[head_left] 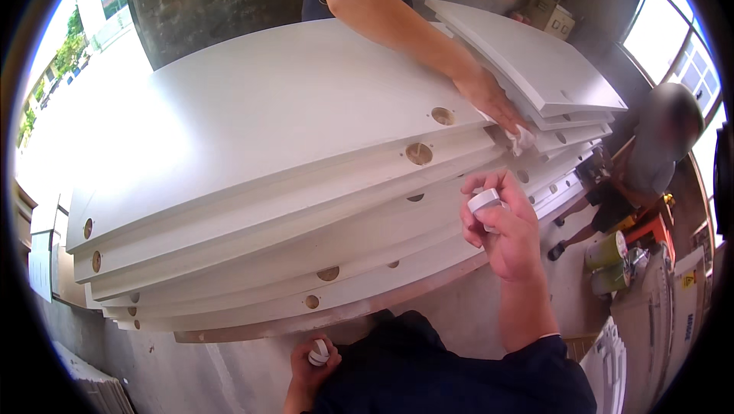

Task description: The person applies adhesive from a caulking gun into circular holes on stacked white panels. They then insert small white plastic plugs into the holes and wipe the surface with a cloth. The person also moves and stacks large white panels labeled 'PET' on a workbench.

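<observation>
Right hand [505,230] grip pinches a white roll [484,201]; left hand [312,364] grips another roll [319,353], half hidden

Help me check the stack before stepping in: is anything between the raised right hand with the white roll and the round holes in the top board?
Nothing visible: open air separates the right hand and white roll from the holes.

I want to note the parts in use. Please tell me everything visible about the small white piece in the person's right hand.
The white piece is small and round, like a short cylinder or cap, smooth and probably plastic. The right hand pinches it between thumb and fingers, raised before the edges of the stacked white panels. It is tilted, with one flat face up. Only the fingers touch it; its lower part is hidden in the grip.
</observation>
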### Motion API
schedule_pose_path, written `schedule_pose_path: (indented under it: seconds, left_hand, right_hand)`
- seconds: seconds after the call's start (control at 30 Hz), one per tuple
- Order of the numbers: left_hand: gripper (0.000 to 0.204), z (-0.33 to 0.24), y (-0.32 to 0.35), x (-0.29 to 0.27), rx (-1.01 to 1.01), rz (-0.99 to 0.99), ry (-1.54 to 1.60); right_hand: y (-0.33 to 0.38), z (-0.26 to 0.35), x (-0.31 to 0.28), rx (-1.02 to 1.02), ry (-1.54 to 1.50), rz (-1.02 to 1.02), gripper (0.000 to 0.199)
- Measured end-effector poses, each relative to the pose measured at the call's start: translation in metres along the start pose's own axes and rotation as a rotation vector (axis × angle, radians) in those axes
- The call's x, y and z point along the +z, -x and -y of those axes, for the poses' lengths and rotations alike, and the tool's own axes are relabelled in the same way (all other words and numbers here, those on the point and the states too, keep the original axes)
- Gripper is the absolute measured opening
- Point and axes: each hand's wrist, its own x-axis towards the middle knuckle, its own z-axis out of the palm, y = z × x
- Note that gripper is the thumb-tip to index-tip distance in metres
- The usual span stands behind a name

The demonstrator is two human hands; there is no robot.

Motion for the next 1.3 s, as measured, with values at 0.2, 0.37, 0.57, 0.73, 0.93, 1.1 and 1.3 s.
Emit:
schedule_pose_path:
  seconds: [0.2,0.37,0.57,0.73,0.93,1.1,1.3]
  left_hand:
    - [0.03,-0.041,0.013,-0.001,-0.107,0.049,-0.101]
    - [0.027,-0.058,0.014,-0.001,-0.096,0.063,-0.088]
    - [0.025,-0.069,0.014,0.002,-0.095,0.101,-0.077]
    - [0.026,-0.068,0.007,-0.002,-0.071,0.113,-0.072]
    - [0.028,-0.07,0.009,0.004,-0.055,0.09,-0.08]
    - [0.03,-0.068,0.008,-0.001,-0.024,0.096,-0.099]
    - [0.032,-0.063,0.004,-0.034,0.219,0.109,-0.415]
  right_hand:
    - [-0.035,0.019,0.024,-0.385,0.644,-0.23,0.012]
    - [-0.08,0.04,0.033,-0.269,0.998,-0.304,0.009]
    - [-0.118,0.039,0.035,-0.273,1.445,-0.227,0.016]
    - [-0.136,0.032,0.01,-0.308,1.48,-0.102,0.014]
    - [-0.113,0.047,0.026,-0.377,1.41,-0.142,0.012]
    - [-0.115,0.039,0.01,-0.525,1.529,0.243,0.026]
    - [-0.112,0.039,0.022,-0.407,1.619,0.216,0.027]
